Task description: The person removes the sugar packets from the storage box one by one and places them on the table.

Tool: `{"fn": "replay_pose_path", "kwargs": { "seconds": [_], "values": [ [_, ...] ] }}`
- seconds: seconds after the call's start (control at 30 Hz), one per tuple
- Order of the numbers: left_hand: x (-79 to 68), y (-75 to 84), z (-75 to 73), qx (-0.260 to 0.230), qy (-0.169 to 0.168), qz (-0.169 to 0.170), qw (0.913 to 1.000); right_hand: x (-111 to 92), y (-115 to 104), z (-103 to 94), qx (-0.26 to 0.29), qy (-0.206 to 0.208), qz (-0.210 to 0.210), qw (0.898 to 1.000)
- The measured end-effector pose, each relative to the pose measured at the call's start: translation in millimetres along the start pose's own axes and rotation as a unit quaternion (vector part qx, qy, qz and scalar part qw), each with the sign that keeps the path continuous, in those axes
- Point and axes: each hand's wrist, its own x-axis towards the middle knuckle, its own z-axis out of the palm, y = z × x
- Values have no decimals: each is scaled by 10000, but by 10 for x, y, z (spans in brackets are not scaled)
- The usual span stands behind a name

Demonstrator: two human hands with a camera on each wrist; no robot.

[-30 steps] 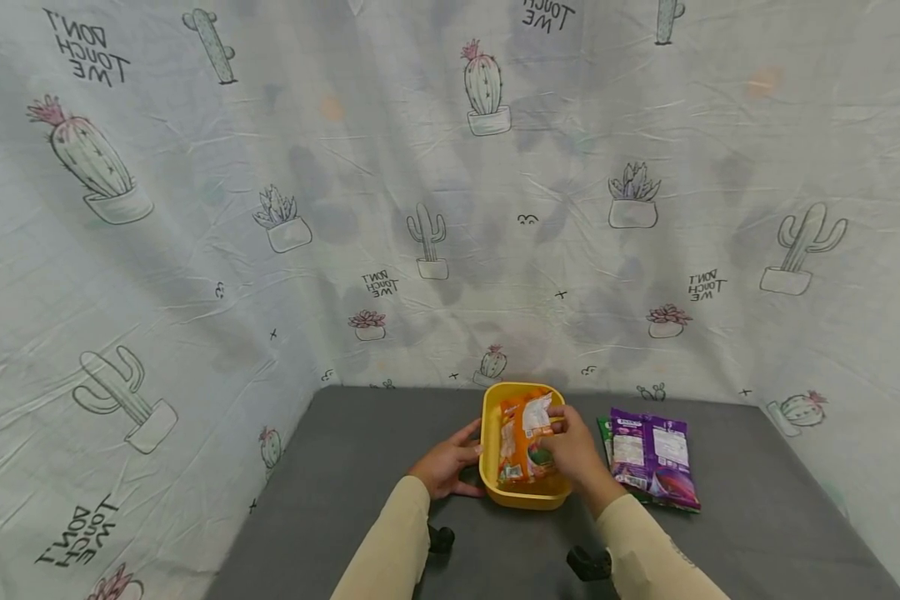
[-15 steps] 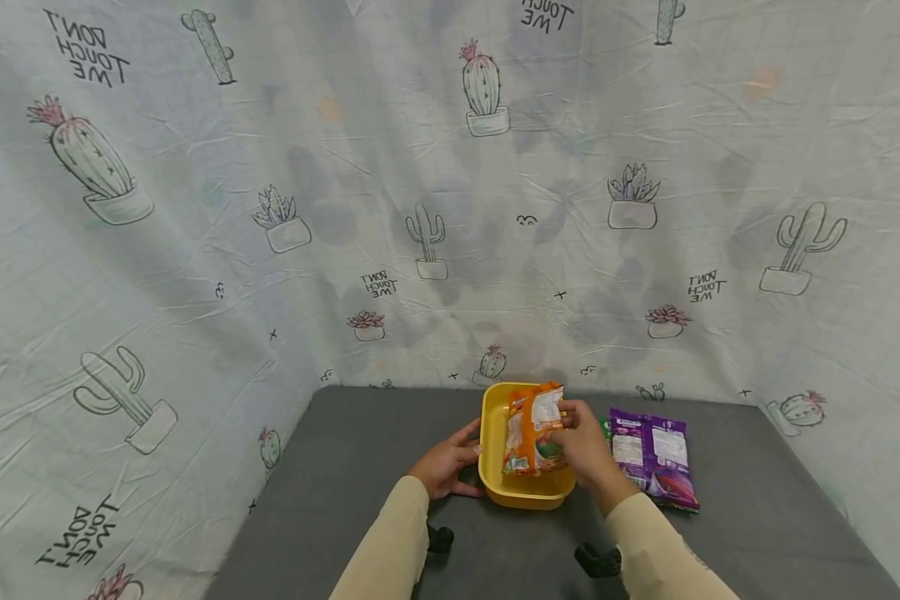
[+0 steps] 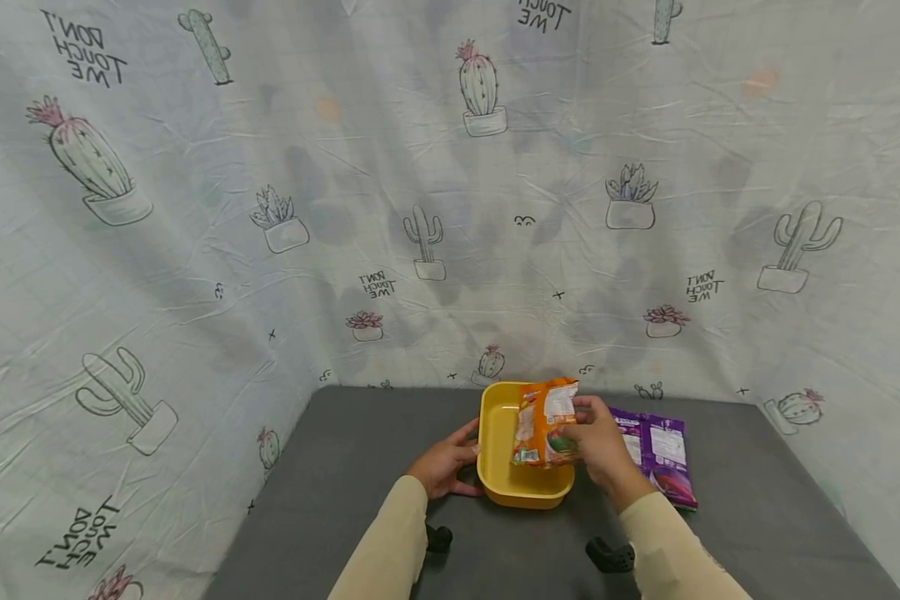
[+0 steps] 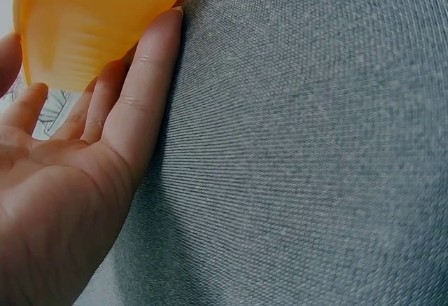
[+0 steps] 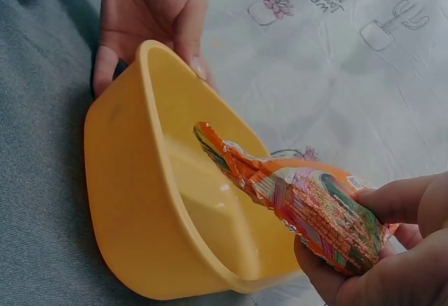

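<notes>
My right hand (image 3: pixel 606 446) pinches an orange printed packet (image 3: pixel 538 421) by its right side, thumb on one face and fingers behind. The packet hangs tilted over the right part of a yellow plastic tub (image 3: pixel 516 493), above its floor. In the right wrist view the packet (image 5: pixel 308 204) is crumpled at its far end, and the tub (image 5: pixel 129 201) holds nothing else that shows. My left hand (image 3: pixel 442 468) rests against the tub's left wall with its fingers spread and fairly straight. The left wrist view has those fingers (image 4: pixel 140 99) along the outside of the tub.
Purple packets (image 3: pixel 669 458) lie to the right of the tub, partly behind my right hand. Everything stands on a dark grey tabletop (image 3: pixel 375 433). A white cloth printed with cacti (image 3: pixel 450 317) hangs at the back and sides.
My right hand has lifted the orange packet from inside the tub and moved it up and rightward. It now hides more of the packets at the right. The left hand and tub hardly moved.
</notes>
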Motion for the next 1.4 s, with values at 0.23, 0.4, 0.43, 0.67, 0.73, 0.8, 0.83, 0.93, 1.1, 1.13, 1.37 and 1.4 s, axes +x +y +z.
{"fn": "replay_pose_path", "kwargs": {
  "seconds": [0.23, 0.4, 0.43, 0.67, 0.73, 0.8, 0.83, 0.93, 1.1, 1.13, 1.37, 1.4],
  "values": [
    [-13, -13, -7, -38, 2, 9, 10000, -21, -7, -82, 6, -78, 67, 9999],
    [-17, -15, 0, 26, 17, 41, 10000, -16, 8, -145, 118, -57, -15, 9999],
    [-18, -15, 2, 31, 24, 38, 10000, -15, 9, -158, 153, -58, -32, 9999],
    [-13, -11, 2, 1, 71, 0, 10000, -20, 5, -271, 428, 44, 3, 9991],
    [-12, -10, 3, -16, 87, -12, 10000, -24, 2, -308, 485, 66, -7, 9988],
    [-14, -10, 2, -20, 98, -19, 9999, -29, -3, -351, 580, 57, -12, 9983],
    [-13, -10, 2, -25, 100, -19, 9999, -33, -9, -374, 612, 59, 0, 9981],
    [-16, -9, 3, -24, 97, -20, 9999, -37, -17, -450, 678, 66, 51, 9977],
    [-14, 2, 7, -4, 101, -29, 9999, -29, -23, -581, 766, 75, -6, 9970],
    [-10, 5, 7, 0, 101, -26, 9999, -30, -25, -606, 816, 82, -10, 9966],
    [-4, 15, 16, -15, 128, -76, 9999, -20, -5, -766, 973, 179, 48, 9951],
    [-1, 15, 16, -4, 137, -71, 9999, -20, 2, -784, 968, 191, 36, 9951]
  ]
}}
